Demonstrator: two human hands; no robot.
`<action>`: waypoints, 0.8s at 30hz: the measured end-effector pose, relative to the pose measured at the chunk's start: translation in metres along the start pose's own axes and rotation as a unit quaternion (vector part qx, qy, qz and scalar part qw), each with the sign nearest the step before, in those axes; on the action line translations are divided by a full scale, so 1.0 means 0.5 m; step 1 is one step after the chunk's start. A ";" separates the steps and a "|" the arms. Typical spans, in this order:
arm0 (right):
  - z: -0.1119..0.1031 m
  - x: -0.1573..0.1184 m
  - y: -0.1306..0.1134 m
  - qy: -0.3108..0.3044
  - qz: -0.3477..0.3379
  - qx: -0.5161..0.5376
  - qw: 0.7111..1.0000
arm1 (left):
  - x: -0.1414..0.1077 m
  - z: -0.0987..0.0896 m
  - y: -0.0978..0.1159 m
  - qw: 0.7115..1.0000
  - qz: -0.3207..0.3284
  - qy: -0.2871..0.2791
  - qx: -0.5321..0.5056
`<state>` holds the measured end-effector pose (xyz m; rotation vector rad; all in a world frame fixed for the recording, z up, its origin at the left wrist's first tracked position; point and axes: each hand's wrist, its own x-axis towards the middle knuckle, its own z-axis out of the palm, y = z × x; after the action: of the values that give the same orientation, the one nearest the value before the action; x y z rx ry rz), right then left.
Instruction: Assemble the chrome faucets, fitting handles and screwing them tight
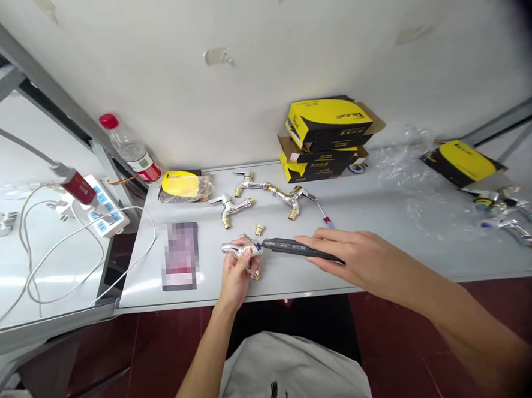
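My left hand is closed around a chrome faucet, holding it just above the table's front part. Blue shows on the faucet near the far end of a slim black tool with pale lettering. My right hand grips that tool from the right, its end at or very near the blue spot; contact cannot be made out. Just beyond the held faucet lies a small brass fitting. Further back rest three more chrome faucets with brass ends: one on the left, one behind and one on the right.
A screwdriver lies beyond my right hand. Yellow-black boxes are stacked at the wall. Clear plastic wrap, another box and more faucets are rightward. Leftward are a pixelated flat object, a bottle and a power strip.
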<state>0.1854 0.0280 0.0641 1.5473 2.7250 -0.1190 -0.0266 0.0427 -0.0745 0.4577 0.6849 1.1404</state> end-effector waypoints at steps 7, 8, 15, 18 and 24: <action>0.018 0.000 0.004 -0.016 0.017 0.080 0.997 | 0.003 -0.010 -0.008 1.000 0.003 0.000 -0.012; 0.027 -0.001 0.007 -0.021 0.034 0.122 0.992 | 0.004 -0.011 -0.008 1.000 0.000 -0.001 -0.018; 0.108 -0.023 -0.004 -0.008 0.164 0.336 0.927 | 0.003 -0.008 0.000 0.998 -0.013 -0.013 -0.057; 0.143 -0.027 -0.018 0.011 0.210 0.402 0.891 | 0.003 -0.004 0.003 0.998 -0.021 -0.008 -0.064; 0.182 -0.027 -0.046 0.009 0.322 0.526 0.787 | 0.005 -0.004 0.001 0.997 -0.021 -0.014 -0.067</action>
<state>0.1698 -0.0015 -0.0247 2.5281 1.9084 -1.8174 -0.0277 0.0451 -0.0765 0.3447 0.5865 1.1308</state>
